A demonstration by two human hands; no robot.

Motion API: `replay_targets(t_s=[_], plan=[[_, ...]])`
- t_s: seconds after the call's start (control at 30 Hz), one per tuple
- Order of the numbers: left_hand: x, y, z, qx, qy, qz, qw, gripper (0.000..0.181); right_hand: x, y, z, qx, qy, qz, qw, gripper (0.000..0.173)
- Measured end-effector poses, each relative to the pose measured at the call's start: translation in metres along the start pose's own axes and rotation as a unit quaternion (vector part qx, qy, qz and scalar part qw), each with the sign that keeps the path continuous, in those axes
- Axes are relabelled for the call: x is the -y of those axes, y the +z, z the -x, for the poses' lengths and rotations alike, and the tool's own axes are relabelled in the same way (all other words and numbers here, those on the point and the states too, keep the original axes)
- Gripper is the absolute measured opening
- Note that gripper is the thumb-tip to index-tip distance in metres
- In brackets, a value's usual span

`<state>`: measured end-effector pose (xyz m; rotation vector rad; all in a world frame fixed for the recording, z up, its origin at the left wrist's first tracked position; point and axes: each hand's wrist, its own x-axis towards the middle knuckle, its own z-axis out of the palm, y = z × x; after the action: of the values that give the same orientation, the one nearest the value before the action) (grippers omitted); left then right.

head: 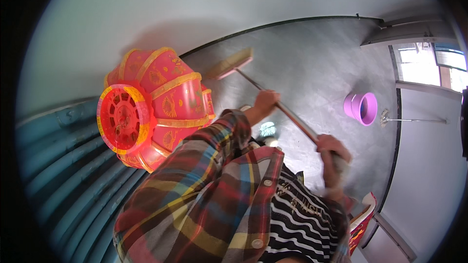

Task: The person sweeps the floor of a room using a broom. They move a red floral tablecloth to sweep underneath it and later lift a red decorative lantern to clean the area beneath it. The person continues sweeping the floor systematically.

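Note:
My left hand (pixel 267 103) is closed round the handle of a broom (pixel 295 118), partway down toward the head. My right hand (pixel 333 149) grips the same handle near its upper end and looks slightly blurred. The handle slants from the lower right up to the broom head (pixel 232 65), whose pale bristles point toward the wall's foot. The head is over the grey floor, just right of a large red lantern decoration (pixel 172 106) with yellow trim; whether the bristles touch the floor I cannot tell.
Blue-green ribbed pipes or bars (pixel 84 175) lie at the left, beside the lantern. A purple bucket (pixel 367 109) stands on the floor at the right, next to a whisk-like thing on a thin metal rod (pixel 413 119). A red patterned bag (pixel 360 226) is at the lower right.

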<state>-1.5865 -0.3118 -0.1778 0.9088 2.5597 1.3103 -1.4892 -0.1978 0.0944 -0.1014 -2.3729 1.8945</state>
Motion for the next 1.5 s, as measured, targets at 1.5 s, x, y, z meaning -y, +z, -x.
replay_targets(t_s=[1.5], plan=[[-0.089, 0.019, -0.039, 0.113, 0.053, -0.065, 0.99, 0.005, 0.035, -0.06, 0.037, -0.147, -0.034, 0.006, 0.989, 0.007]])
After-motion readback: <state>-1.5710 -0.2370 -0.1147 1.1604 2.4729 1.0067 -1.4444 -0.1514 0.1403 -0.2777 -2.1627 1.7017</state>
